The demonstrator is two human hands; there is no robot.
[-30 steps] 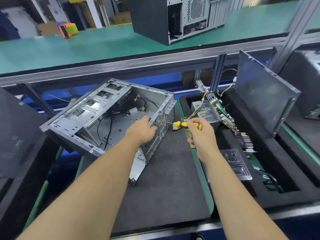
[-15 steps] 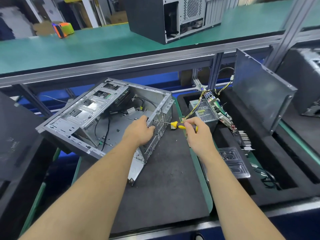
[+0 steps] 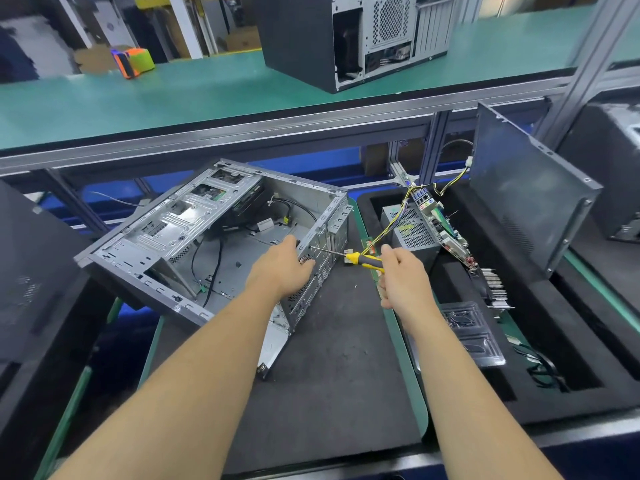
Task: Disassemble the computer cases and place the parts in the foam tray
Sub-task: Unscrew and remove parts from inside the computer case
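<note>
Two bare hands are working at the middle of the bench. At far left, a small orange-and-green object (image 3: 132,62) is sitting on the green upper shelf (image 3: 104,102). Below it, the open computer case (image 3: 214,244) is lying tilted on the dark foam mat (image 3: 329,375), its open side facing up and loose black cables lying inside. The left hand (image 3: 282,268) is gripping the case's right rear edge, fingers curled over the perforated metal. The right hand (image 3: 403,278) is closing around the yellow-and-black handle of a screwdriver (image 3: 349,257), whose shaft is pointing left with its tip touching the case's rear panel just beside the left hand. To the right, the black foam tray (image 3: 540,407) is holding a power supply (image 3: 412,230), a motherboard (image 3: 445,230) standing on edge against it, and a clear plastic blister (image 3: 474,337) nearer. A dark side panel (image 3: 530,199) is leaning upright in the tray's right part. A second, closed computer case (image 3: 346,36) is standing on the far shelf.
</note>
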